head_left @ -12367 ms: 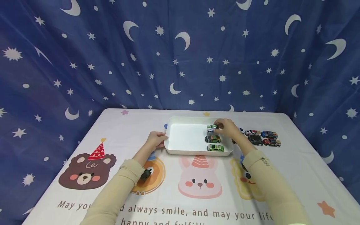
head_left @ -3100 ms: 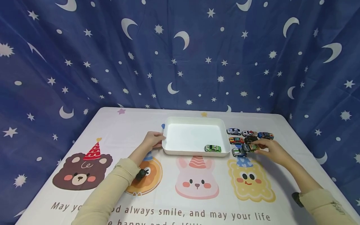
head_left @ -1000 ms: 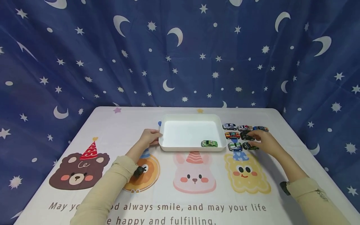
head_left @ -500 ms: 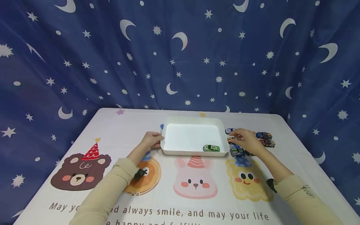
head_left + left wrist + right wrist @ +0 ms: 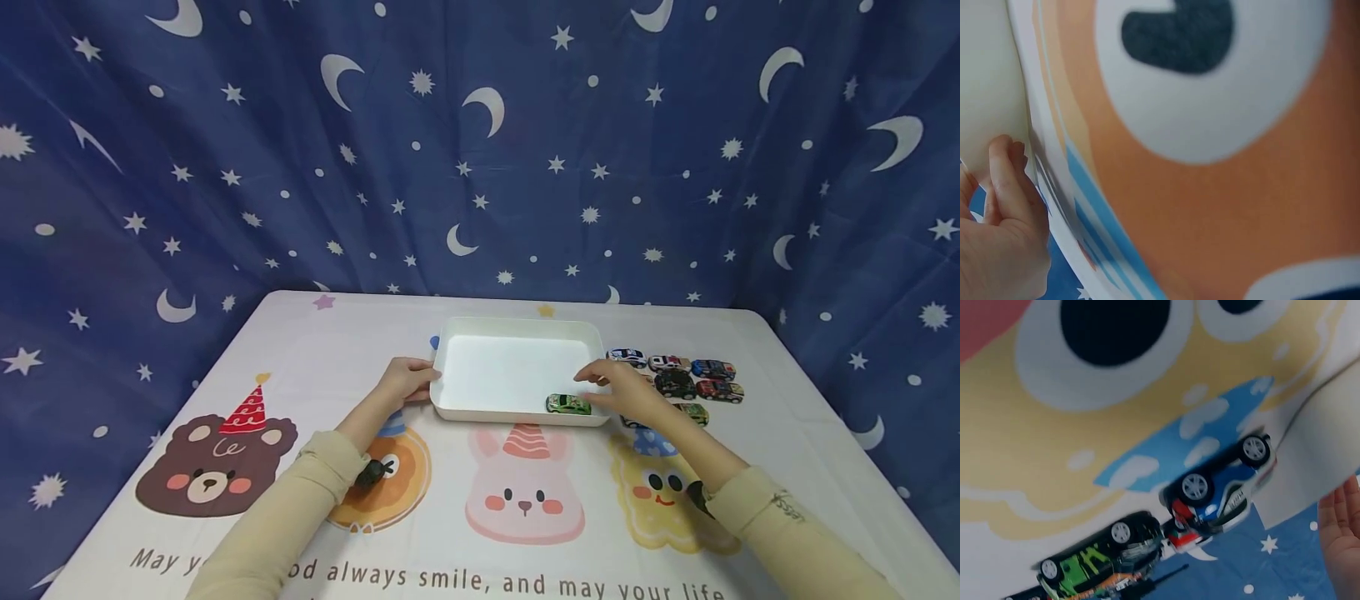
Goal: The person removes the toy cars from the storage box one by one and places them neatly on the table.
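Note:
A white rectangular tray (image 5: 487,367) lies on the table with one green toy car (image 5: 566,404) in its near right corner. My left hand (image 5: 407,380) pinches the tray's left rim; the left wrist view shows its fingers (image 5: 1009,178) against the tray wall. Over the right side of the tray reaches my right hand (image 5: 626,393), thumb and fingers apart around the air just above and beside the green car. Right of the tray, several toy cars stand in rows, among them a black one (image 5: 676,383) and a red one (image 5: 720,391); my right hand and forearm partly hide others.
In the right wrist view, a white-and-blue car (image 5: 1225,487) stands beside the tray wall (image 5: 1322,437), with a green-and-black car (image 5: 1100,559) next to it. The printed tablecloth (image 5: 390,567) carries animal faces. A dark blue star-patterned curtain (image 5: 517,233) hangs behind the table.
Two cars that were in the tray earlier have joined the rows on the right. My right hand has since moved left from those cars to the tray. The left hand stays on the rim.

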`<state>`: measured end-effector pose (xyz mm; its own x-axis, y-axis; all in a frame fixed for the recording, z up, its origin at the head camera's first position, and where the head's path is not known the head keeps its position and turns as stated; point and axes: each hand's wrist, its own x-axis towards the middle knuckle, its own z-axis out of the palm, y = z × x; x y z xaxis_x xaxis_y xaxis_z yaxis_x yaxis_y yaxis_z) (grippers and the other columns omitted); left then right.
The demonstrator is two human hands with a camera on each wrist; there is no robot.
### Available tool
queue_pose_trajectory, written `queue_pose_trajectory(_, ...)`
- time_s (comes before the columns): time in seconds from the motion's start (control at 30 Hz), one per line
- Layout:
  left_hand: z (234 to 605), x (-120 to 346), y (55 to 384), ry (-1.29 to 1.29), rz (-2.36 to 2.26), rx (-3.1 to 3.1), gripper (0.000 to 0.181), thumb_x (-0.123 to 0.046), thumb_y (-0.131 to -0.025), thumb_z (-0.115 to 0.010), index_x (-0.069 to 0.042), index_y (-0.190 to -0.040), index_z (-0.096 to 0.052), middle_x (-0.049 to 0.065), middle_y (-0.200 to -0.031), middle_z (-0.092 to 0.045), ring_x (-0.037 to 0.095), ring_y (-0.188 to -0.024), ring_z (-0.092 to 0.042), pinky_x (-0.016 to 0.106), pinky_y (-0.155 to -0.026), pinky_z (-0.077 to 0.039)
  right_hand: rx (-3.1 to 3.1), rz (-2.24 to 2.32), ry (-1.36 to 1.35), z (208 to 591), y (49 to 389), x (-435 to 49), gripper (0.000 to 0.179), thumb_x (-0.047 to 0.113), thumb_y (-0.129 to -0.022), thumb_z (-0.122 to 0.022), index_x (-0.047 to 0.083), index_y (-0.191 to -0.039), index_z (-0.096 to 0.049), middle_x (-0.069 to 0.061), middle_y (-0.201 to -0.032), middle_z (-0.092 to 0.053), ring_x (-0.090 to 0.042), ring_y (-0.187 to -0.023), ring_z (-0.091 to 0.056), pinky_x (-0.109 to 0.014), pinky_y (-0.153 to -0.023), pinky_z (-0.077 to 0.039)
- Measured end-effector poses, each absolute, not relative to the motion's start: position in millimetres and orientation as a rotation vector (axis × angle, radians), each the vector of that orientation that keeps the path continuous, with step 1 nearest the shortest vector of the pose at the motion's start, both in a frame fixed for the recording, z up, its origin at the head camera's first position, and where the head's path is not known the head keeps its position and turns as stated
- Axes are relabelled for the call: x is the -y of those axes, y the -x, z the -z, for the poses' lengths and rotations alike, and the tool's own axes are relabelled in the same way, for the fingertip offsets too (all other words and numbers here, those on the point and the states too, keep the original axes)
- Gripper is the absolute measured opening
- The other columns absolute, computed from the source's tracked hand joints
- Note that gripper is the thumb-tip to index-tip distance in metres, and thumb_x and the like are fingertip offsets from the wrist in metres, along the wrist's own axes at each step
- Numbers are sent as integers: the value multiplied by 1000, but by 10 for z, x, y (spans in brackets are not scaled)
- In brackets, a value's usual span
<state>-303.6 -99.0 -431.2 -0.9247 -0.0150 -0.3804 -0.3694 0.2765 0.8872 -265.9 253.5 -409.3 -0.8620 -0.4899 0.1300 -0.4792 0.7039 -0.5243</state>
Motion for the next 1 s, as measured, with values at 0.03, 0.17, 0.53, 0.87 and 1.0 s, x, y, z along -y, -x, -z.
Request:
queue_pose_trajectory(0.03, 4318, 994, 3029, 350, -1692, -2253, 39, -11, -89, -63, 2, -125, -57, 21, -115, -64, 3, -61, -62, 16, -58, -58, -2865, 892, 818, 4120, 2661, -2533, 29, 10, -84, -69, -3, -109, -64, -18, -107, -66, -34, -97, -60, -45, -87, -55)
queue_pose_trajectory(0.17, 4349, 998, 3005, 362, -1684, -2248, 39, -11, -88, -63, 2, -125, -56, 21, -116, -64, 3, -62, -62, 16, -60, -59, -2814, 887, 855, 4245, 2656, -2542, 31, 12, -83, -71, -1, -110, -64, -16, -107, -66, -31, -97, -60, -43, -87, -55)
queue_pose_trajectory(0.53, 4332, 1031, 3033, 352, -1706, -2241, 38, -10, -89, -62, 3, -124, -57, 20, -114, -65, 3, -60, -61, 16, -58, -58, -2863, 833, 878, 4298, 2701, -2483, 28, 9, -79, -74, 0, -104, -66, -13, -101, -67, -26, -90, -61, -39, -80, -56)
queue_pose_trajectory(0.87, 4321, 1003, 3060, 349, -1703, -2234, 38, -10, -88, -63, 2, -124, -57, 9, -92, -69, 2, -56, -60, 15, -54, -57, -2878, 782, 677, 4297, 2718, -2460, 22, 8, -82, -71, 1, -102, -67, -12, -101, -67, -27, -96, -62, -43, -87, -55)
queue_pose_trajectory(1.0, 4320, 990, 3058, 359, -1710, -2239, 38, -9, -88, -63, 2, -123, -58, 10, -93, -69, 3, -56, -60, 15, -53, -56, -2870, 752, 750, 4281, 2712, -2475, 23, 9, -84, -68, 1, -106, -66, -13, -104, -68, -28, -96, -62, -43, -85, -56)
